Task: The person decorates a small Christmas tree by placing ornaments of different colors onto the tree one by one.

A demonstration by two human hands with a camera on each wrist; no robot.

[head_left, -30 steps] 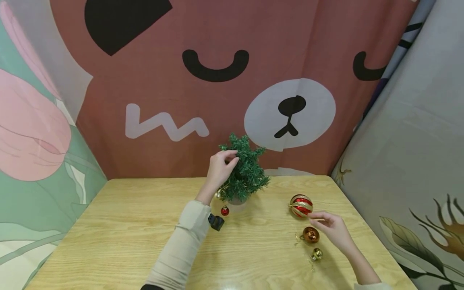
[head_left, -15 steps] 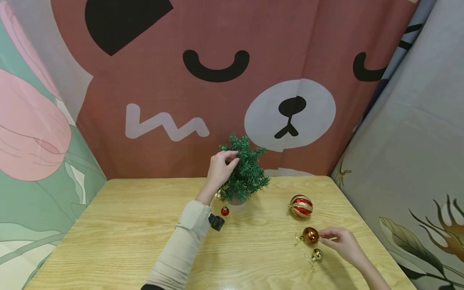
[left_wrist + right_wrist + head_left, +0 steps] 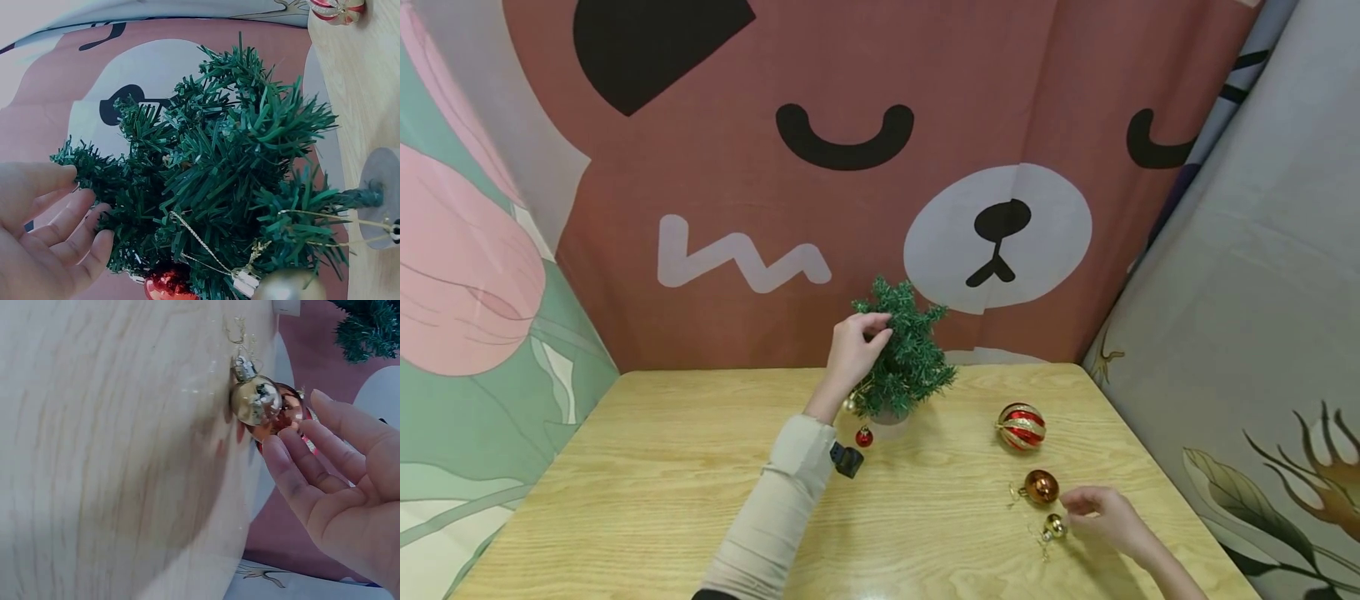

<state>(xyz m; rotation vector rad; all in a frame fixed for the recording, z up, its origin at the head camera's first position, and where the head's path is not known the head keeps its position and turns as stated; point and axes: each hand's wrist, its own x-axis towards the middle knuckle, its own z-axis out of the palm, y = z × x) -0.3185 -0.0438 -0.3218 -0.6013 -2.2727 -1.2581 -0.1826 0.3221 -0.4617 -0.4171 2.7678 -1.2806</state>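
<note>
A small green artificial Christmas tree point(image 3: 913, 350) stands in a pale round base at the table's back. My left hand point(image 3: 853, 350) pinches a branch tip on its left side; in the left wrist view the thumb and fingers point(image 3: 72, 237) meet around that tip. A red bauble point(image 3: 172, 284) and a pearly gold bauble point(image 3: 290, 286) hang low on the tree. My right hand point(image 3: 1105, 521), fingers loosely bent, is beside a small gold bauble point(image 3: 1055, 526) and holds nothing. An orange-brown bauble point(image 3: 1042, 487) lies just behind the gold one.
A larger red-and-gold striped bauble point(image 3: 1022, 427) lies farther back on the right. A black wrist camera point(image 3: 847, 460) juts from the left sleeve. Printed cloth point(image 3: 737, 183) hangs behind and at both sides of the wooden table point(image 3: 647, 483).
My right hand has moved toward me, from the striped bauble past the orange-brown one to the small gold bauble. The left hand stays at the tree.
</note>
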